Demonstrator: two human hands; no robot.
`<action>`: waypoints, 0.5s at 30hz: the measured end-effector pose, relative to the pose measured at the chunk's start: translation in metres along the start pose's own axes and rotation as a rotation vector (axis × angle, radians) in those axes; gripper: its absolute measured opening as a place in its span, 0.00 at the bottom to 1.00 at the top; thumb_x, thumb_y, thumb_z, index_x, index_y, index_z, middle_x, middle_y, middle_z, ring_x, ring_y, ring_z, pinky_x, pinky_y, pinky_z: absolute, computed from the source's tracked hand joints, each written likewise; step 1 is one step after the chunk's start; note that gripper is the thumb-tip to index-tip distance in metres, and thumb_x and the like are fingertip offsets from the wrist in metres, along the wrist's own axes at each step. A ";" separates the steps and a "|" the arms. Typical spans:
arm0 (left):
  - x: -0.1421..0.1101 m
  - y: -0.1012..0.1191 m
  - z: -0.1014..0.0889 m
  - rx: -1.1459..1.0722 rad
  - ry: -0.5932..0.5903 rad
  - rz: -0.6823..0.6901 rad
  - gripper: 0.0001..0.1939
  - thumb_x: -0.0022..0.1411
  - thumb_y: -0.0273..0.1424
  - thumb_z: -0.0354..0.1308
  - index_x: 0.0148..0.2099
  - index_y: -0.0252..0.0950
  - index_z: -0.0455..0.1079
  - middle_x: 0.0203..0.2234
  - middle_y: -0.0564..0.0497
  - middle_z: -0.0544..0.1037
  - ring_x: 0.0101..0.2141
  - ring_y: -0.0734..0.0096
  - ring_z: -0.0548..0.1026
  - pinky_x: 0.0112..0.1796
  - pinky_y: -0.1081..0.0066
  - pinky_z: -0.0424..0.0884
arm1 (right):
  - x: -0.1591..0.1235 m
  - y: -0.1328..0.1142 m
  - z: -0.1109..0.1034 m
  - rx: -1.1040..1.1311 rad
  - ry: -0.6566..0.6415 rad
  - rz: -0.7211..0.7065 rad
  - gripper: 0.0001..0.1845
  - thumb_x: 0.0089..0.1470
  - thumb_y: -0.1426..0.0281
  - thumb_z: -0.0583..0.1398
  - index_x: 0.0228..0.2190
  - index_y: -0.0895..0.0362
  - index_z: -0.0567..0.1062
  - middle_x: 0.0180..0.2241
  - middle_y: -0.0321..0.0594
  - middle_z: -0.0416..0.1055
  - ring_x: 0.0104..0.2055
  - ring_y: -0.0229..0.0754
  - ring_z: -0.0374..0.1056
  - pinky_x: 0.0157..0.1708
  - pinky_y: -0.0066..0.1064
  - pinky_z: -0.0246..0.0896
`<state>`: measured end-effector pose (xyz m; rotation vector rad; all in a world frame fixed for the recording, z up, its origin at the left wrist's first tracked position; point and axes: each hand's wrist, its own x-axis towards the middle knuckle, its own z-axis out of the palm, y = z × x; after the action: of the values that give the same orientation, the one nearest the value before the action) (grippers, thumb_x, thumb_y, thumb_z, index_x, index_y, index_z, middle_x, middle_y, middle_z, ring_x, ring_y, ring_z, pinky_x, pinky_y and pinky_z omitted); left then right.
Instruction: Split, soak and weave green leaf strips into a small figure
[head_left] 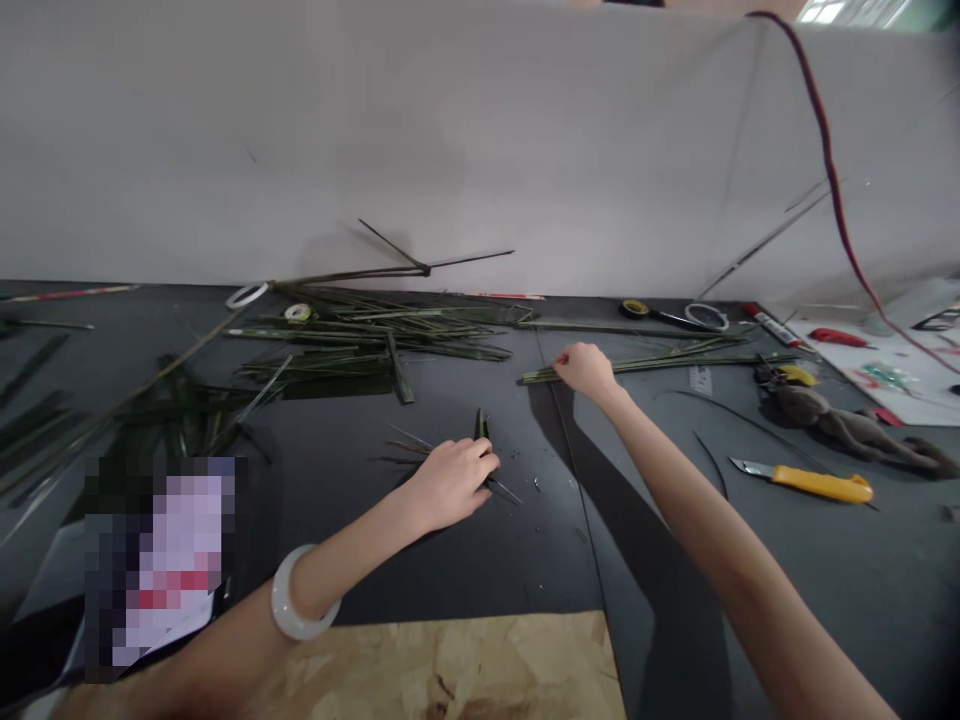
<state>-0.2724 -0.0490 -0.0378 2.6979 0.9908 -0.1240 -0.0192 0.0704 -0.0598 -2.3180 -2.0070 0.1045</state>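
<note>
My left hand, with a white bangle on the wrist, is closed around a small folded piece of green leaf. The leaf tip sticks up past the fingers, and the rest is hidden under the palm. Thin stiff strands poke out on both sides of that hand. Farther forward and to the right, my right hand pinches at a bundle of long narrow green leaf strips lying on the dark table. Its fingertips cover the exact spot of contact.
A yellow-handled knife lies at right, blade toward the middle. Behind it are a grey plush toy and a red marker. More leaf strips are piled along the wall. A phone, pixelated, stands at left; a tan board lies in front.
</note>
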 end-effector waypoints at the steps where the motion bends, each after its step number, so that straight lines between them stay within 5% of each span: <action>1: 0.000 0.000 0.000 0.004 0.001 0.002 0.10 0.60 0.29 0.57 0.44 0.33 0.69 0.44 0.44 0.73 0.42 0.57 0.74 0.39 0.63 0.70 | 0.000 0.003 -0.004 -0.008 0.012 0.035 0.16 0.52 0.71 0.54 0.37 0.58 0.80 0.37 0.50 0.77 0.40 0.48 0.73 0.35 0.31 0.64; 6: 0.000 -0.001 0.000 0.007 0.004 0.004 0.09 0.60 0.28 0.58 0.44 0.33 0.69 0.43 0.44 0.73 0.41 0.58 0.74 0.37 0.64 0.70 | -0.001 0.031 -0.039 -0.049 0.085 0.131 0.16 0.50 0.73 0.55 0.37 0.61 0.81 0.36 0.55 0.76 0.41 0.53 0.73 0.37 0.37 0.65; 15: 0.000 0.003 -0.008 -0.014 -0.064 -0.022 0.11 0.60 0.29 0.58 0.46 0.33 0.69 0.44 0.45 0.72 0.43 0.58 0.74 0.39 0.64 0.69 | 0.013 0.077 -0.113 0.145 0.370 0.092 0.13 0.49 0.67 0.62 0.33 0.62 0.82 0.28 0.50 0.76 0.31 0.42 0.68 0.33 0.33 0.60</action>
<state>-0.2710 -0.0489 -0.0296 2.6531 0.9993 -0.2061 0.0701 0.0711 0.0448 -2.1502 -1.6590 -0.1571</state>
